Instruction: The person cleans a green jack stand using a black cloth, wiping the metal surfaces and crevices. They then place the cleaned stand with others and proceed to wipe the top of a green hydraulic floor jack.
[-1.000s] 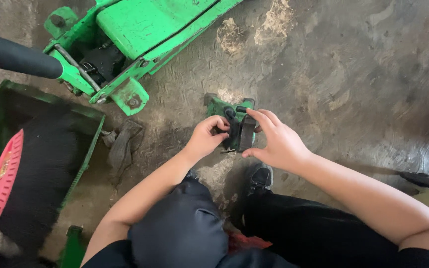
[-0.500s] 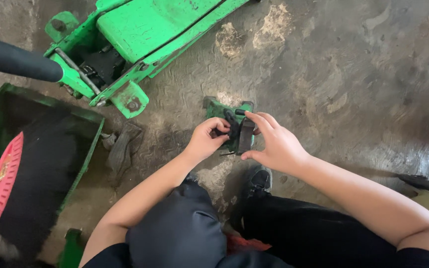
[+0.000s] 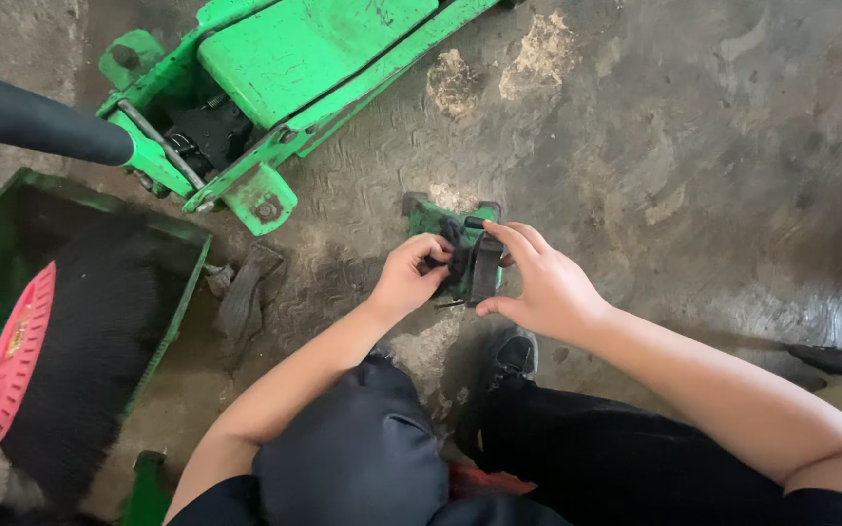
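A small green metal part [image 3: 431, 216] with dark pads lies on the grimy concrete floor in front of my knees. My left hand [image 3: 404, 280] grips its left side, fingers curled around a dark piece. On the other side my right hand [image 3: 541, 285] pinches a flat dark pad [image 3: 485, 268] standing on edge against the part. Both hands hide most of the green part's middle.
A big green floor jack [image 3: 294, 58] with a black handle [image 3: 31, 122] lies at the upper left. Left of me sits a green dustpan [image 3: 182, 292] holding a black brush with a pink back [image 3: 21, 346]. A worn pad [image 3: 246, 297] lies beside it. My black shoe [image 3: 511, 356] is below my hands.
The view shifted slightly. Both hands stay on the green part, with only small finger movement around the dark pads.
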